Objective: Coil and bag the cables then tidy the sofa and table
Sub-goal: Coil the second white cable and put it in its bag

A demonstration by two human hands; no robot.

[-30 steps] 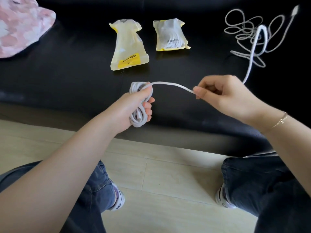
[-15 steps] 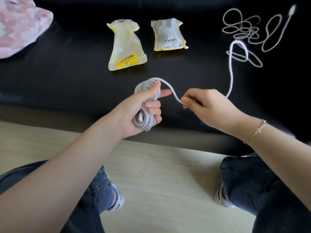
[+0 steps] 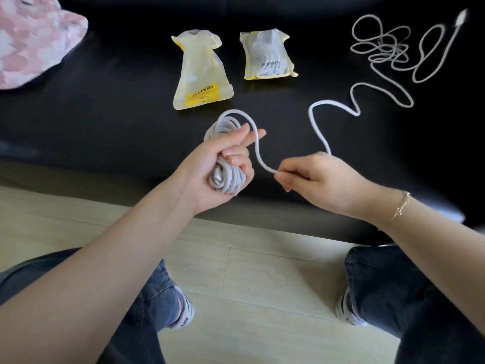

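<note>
Lying at far left on the black sofa seat (image 3: 110, 106): a pink patterned cushion (image 3: 34, 40). Further right, two yellow-edged plastic bags, side by side and apart: an empty-looking bag (image 3: 200, 72) with a yellow label at its near end, then a filled bag (image 3: 266, 55) with a pale bundle inside. Nearer, over the sofa's front edge, the left hand (image 3: 219, 170), fingers curled round a coil of white cable (image 3: 228, 177), forefinger stretched out straight, a loop of the cable arching over it. Running from that loop down and right, a short slack span into the right hand (image 3: 319, 181), pinched between thumb and curled fingers. Past that hand, the loose cable (image 3: 338, 102) rising onto the seat, snaking right to a tangled heap (image 3: 388, 51) at far right, plug end (image 3: 461, 19) at the upper corner. Circling the right wrist, a thin bracelet (image 3: 401, 204). Below, pale floor (image 3: 262, 285), jeans-clad knees at either side.
</note>
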